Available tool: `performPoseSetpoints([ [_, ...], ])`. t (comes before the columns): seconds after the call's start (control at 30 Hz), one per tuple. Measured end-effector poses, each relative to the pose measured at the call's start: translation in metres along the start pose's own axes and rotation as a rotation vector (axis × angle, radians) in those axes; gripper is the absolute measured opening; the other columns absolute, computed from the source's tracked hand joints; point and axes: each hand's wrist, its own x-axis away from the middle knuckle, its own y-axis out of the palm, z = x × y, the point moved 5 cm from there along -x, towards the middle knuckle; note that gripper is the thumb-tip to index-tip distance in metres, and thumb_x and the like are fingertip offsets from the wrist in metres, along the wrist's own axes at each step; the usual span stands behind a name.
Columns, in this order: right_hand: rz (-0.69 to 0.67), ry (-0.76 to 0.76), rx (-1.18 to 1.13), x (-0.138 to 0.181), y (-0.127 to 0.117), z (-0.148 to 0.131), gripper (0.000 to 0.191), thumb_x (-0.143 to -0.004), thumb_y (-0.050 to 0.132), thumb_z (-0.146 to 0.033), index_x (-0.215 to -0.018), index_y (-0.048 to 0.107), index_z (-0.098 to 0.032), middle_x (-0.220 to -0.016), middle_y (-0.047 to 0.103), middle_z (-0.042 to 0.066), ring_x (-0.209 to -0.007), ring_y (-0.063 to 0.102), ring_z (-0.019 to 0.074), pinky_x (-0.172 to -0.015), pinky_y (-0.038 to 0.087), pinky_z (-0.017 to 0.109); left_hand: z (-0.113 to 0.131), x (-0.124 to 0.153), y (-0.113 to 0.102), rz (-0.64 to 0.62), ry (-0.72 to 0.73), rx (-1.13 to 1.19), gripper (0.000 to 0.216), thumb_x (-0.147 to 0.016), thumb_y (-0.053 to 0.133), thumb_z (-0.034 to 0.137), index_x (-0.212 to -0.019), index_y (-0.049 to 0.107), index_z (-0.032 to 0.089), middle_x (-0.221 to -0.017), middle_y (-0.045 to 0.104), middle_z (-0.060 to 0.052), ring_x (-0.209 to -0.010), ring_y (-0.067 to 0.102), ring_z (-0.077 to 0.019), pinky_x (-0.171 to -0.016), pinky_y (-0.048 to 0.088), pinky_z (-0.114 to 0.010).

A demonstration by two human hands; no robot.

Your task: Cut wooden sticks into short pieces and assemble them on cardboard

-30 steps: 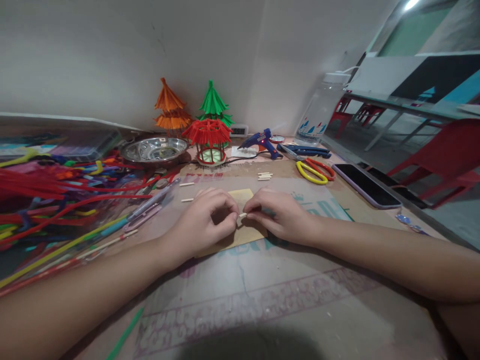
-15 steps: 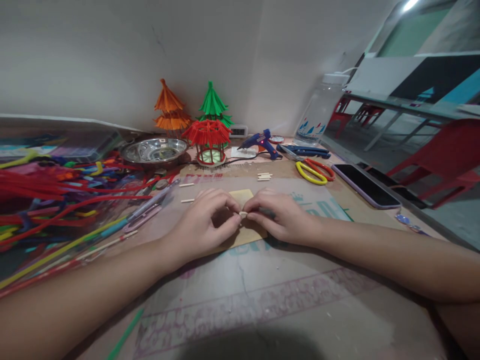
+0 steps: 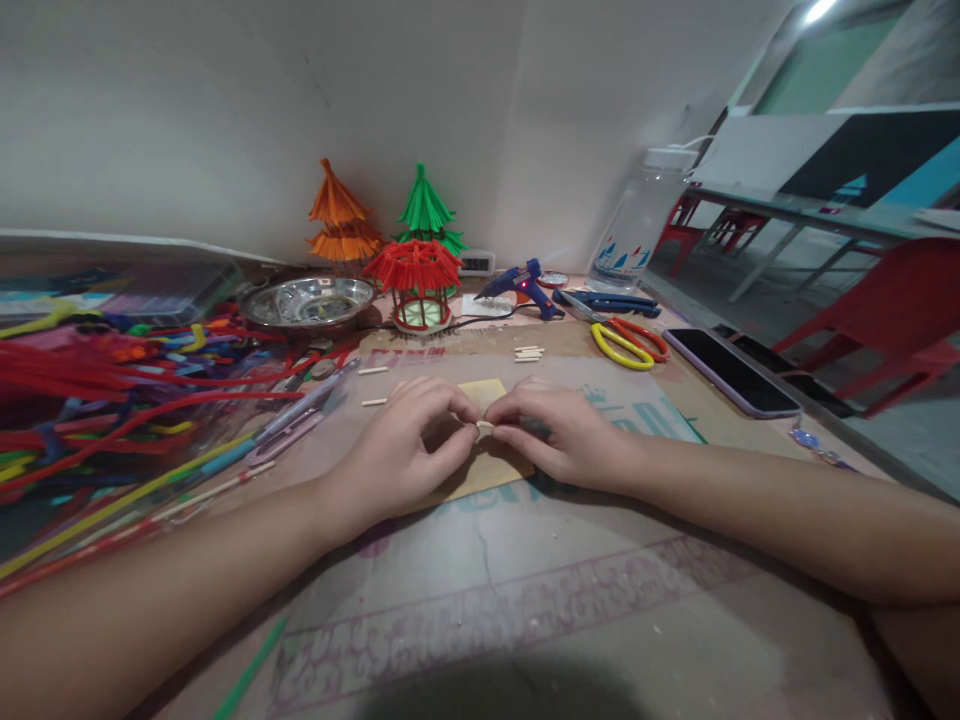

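Between my left hand and my right hand is a short pale wooden stick, pinched by thumb and forefinger from both sides. Its ends are hidden in my fingertips. A yellowish square sheet lies right under the fingers, on a printed cardboard mat. Small cut sticks lie in a group just beyond my right hand. Beyond my left hand are two more loose sticks.
Coloured pipe cleaners crowd the left side. Behind stand a metal bowl, a small red-roofed model, orange and green tiered models, and a glue gun. Scissors, a phone and a bottle sit right.
Both hands stay in nearly the same place. The small stick between the fingertips has turned slightly and shows a longer side now.
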Motion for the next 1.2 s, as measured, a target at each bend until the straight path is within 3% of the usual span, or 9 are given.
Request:
performPoseSetpoints([
  [0.67, -0.03, 0.004, -0.007, 0.0012, 0.0022, 0.0016, 0.013, -0.099, 0.053, -0.022, -0.101, 0.065, -0.018, -0.09, 0.074, 0.006, -0.082, 0.065, 0.0175, -0.077, 0.05, 0.031, -0.0024, -0.0008, -0.0002, -0.035, -0.003, 0.069, 0.017, -0.098, 0.055, 0.031, -0.088, 0.065, 0.021, -0.09, 0.07, -0.003, -0.088, 0.063, -0.0195, -0.085, 0.047, -0.036],
  [0.83, 0.06, 0.044, -0.067, 0.0025, -0.0023, 0.0013, 0.018, -0.097, 0.054, -0.02, -0.113, 0.062, -0.02, -0.089, 0.072, 0.004, -0.079, 0.065, 0.0157, -0.074, 0.051, 0.029, -0.0048, -0.0003, -0.0003, -0.008, 0.002, 0.052, 0.014, -0.098, 0.056, 0.03, -0.094, 0.065, 0.021, -0.093, 0.07, -0.003, -0.089, 0.063, -0.0196, -0.084, 0.045, -0.036],
  [1.0, 0.079, 0.03, -0.091, 0.0015, -0.0039, -0.0022, 0.011, -0.093, 0.057, -0.018, -0.101, 0.065, -0.018, -0.083, 0.071, 0.003, -0.075, 0.063, 0.0148, -0.071, 0.052, 0.028, -0.0042, -0.0001, 0.0006, -0.035, 0.012, 0.0, 0.018, -0.099, 0.058, 0.035, -0.091, 0.066, 0.021, -0.09, 0.069, -0.002, -0.087, 0.062, -0.0195, -0.082, 0.043, -0.035],
  [1.2, 0.035, 0.273, -0.366, -0.0028, -0.0012, 0.006, 0.013, -0.092, 0.064, -0.025, -0.101, 0.073, -0.02, -0.098, 0.077, 0.004, -0.088, 0.071, 0.0155, -0.081, 0.055, 0.028, -0.0027, -0.0019, 0.0036, -0.056, 0.048, -0.026, 0.02, -0.1, 0.053, 0.032, -0.091, 0.067, 0.021, -0.088, 0.07, -0.003, -0.085, 0.062, -0.0198, -0.082, 0.043, -0.037],
])
